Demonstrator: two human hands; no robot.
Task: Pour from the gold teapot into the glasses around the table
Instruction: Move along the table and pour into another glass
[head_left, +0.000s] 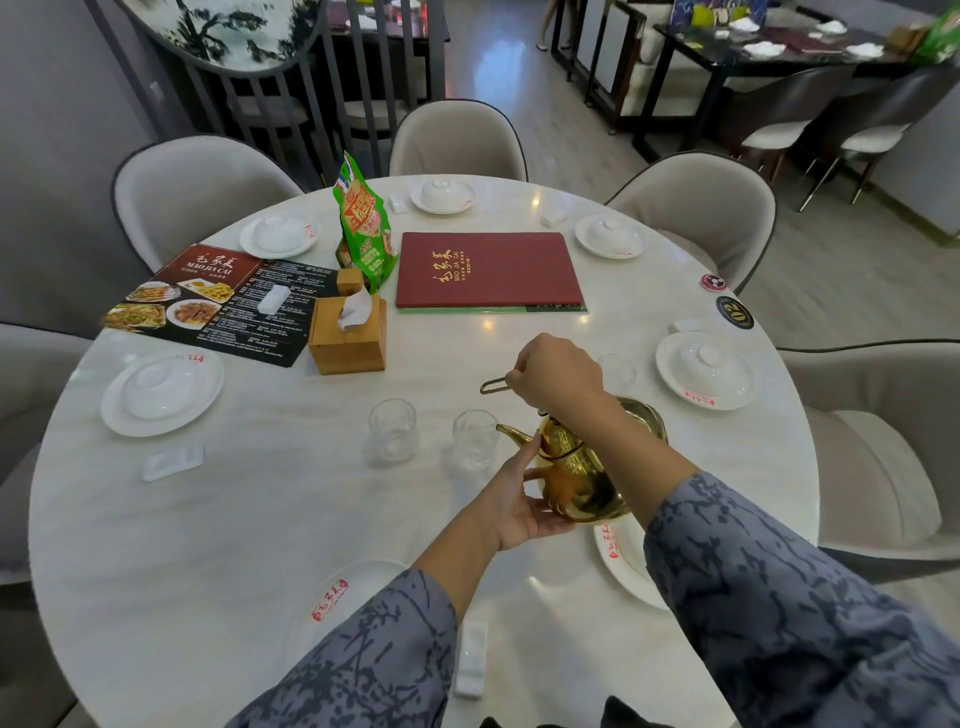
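The gold teapot (576, 473) was held above the table (208, 519); its handle was gripped by the right hand (556, 371), its belly cupped by the left hand (519, 504); the spout was best kept over the nearest glass (475, 441), tilted slowly.

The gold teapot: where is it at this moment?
In the head view the gold teapot is held above the table's near right, left hand under it, right hand on its handle, spout at the nearer glass.
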